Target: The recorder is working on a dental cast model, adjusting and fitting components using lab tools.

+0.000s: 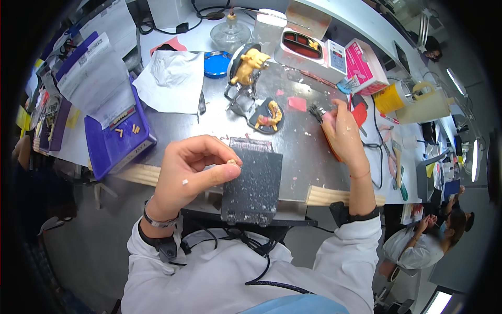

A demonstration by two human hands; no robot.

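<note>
Left hand [196, 170] pinches small pale piece [232, 163] above dark, speckled board [253, 183]. Right hand [343, 131] at dark-tipped tool [316, 112], grip unclear. Beyond board: open articulator [241, 108] with yellowish dental models [250, 66]. Pink sheet [297, 103] right of it; purple tray [117, 152] left, holding tan bits [136, 129].

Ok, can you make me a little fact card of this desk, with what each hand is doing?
Left hand: pinching a small pale piece
Right hand: at a dark, bristly-looking thing; grip unclear
Near left hand: dark speckled board
Behind board: open hinged frame with yellowish tooth models
Left side: purple tray, small tan pieces inside
</note>
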